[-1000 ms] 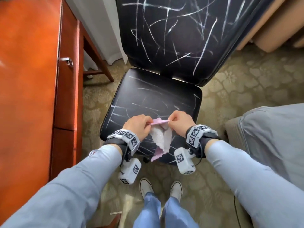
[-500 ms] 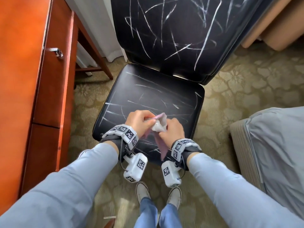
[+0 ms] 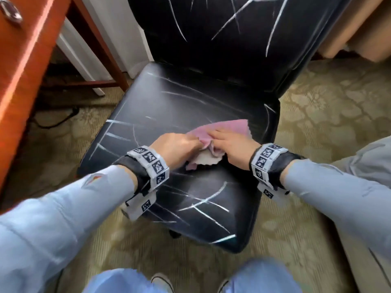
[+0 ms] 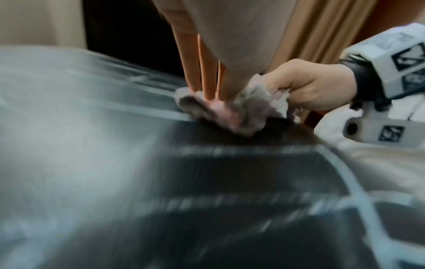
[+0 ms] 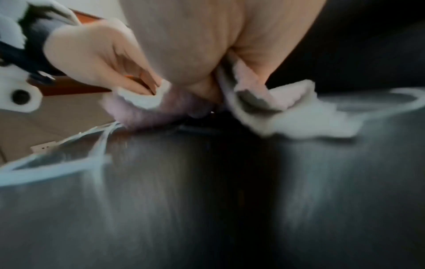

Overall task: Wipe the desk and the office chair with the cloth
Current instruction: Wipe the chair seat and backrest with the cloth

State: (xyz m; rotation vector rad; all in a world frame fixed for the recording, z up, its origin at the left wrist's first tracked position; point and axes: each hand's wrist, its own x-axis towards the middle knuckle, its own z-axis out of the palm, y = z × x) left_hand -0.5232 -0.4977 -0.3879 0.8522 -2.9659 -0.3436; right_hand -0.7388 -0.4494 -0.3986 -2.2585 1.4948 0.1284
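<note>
The black office chair's seat point(image 3: 169, 106) is streaked with white scratch-like lines, and its backrest point(image 3: 211, 28) rises behind. A pink and white cloth point(image 3: 228, 127) lies bunched on the right half of the seat. My left hand point(image 3: 196, 142) pinches the cloth's near left part, fingers and thumb meeting on it point(image 4: 214, 91). My right hand point(image 3: 215, 138) grips the bunched cloth from the right, seen curled round it point(image 4: 306, 87). The cloth point(image 5: 287, 112) touches the seat point(image 5: 207, 200). The orange wooden desk point(image 3: 21, 70) stands at the left.
A desk leg point(image 3: 101, 56) and a white curtain point(image 3: 118, 28) are behind the chair's left side. A dark cable point(image 3: 57, 119) lies on the patterned carpet under the desk. Grey upholstery point(image 3: 370, 166) stands close at the right. My shoes point(image 3: 160, 282) are below the seat's front edge.
Both hands have carried the cloth from the air over the front edge down onto the seat, forward and right. My head has moved closer to the chair.
</note>
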